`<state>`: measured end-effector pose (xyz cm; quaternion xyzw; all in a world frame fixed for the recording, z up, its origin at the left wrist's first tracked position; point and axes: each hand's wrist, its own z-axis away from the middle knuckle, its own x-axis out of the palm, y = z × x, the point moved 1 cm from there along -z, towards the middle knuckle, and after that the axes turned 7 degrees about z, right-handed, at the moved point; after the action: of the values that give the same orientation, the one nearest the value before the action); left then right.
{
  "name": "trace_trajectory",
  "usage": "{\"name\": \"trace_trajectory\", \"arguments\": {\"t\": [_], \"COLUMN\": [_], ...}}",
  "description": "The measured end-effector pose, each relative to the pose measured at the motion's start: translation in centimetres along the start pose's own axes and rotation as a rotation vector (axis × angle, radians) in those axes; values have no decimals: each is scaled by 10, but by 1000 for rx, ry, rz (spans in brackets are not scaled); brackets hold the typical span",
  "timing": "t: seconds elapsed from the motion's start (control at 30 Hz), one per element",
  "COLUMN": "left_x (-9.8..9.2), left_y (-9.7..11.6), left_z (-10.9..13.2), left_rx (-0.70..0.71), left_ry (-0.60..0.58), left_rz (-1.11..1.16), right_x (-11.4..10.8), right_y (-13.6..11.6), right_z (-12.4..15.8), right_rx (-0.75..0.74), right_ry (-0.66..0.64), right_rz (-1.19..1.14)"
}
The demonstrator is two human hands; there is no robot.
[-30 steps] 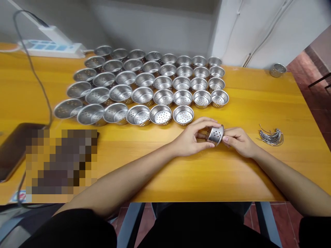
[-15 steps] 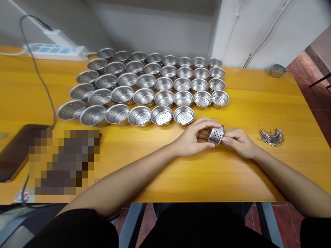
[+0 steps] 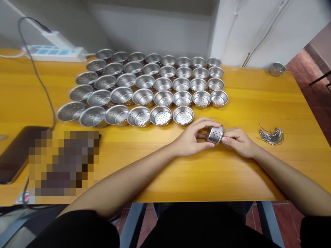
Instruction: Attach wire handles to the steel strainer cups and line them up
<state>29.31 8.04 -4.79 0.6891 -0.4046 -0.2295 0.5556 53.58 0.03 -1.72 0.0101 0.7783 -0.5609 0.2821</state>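
Note:
A small perforated metal cup (image 3: 215, 133) lies tipped on its side in the air just over the table, its open mouth turned to the right. Wrapped round its base and sides are the fingers and thumb of my left hand (image 3: 192, 139). My right hand (image 3: 238, 142) is closed at the rim, thumb against the edge and fingertips hidden at the mouth; whether they also pinch a thin wire cannot be seen. To the right lies a small bundle of thin bent metal wires (image 3: 271, 136). Beyond my left hand stands the nearest upright cup (image 3: 183, 115).
Several rows of similar cups (image 3: 162, 99) fill the back middle of the wooden table (image 3: 181, 179). One more cup (image 3: 277, 69) stands at the far right corner. A power strip (image 3: 55, 52), a cable (image 3: 38, 74) and a dark phone (image 3: 19, 151) are on the left, beside a blurred-out patch.
The view has shifted very slightly. Both hands keep the same grip on the cup, and nothing on the table has visibly moved.

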Motion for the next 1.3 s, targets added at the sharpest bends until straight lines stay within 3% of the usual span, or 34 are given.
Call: {"name": "trace_trajectory", "arguments": {"t": [0.63,1.0,1.3], "left_x": [0,-3,-6], "left_y": [-1,0,-6], "left_z": [0,-2,-2], "left_rx": [-13,53,32], "left_ry": [-1,13,19], "left_rz": [21,-50,26], "right_x": [-2,-3,-7], "right_y": [1,0,1], "right_z": [3,3,6], "right_rx": [73,89,75], "right_ry": [-5,-22,-47], "right_rz": [-21,-29,-36]}}
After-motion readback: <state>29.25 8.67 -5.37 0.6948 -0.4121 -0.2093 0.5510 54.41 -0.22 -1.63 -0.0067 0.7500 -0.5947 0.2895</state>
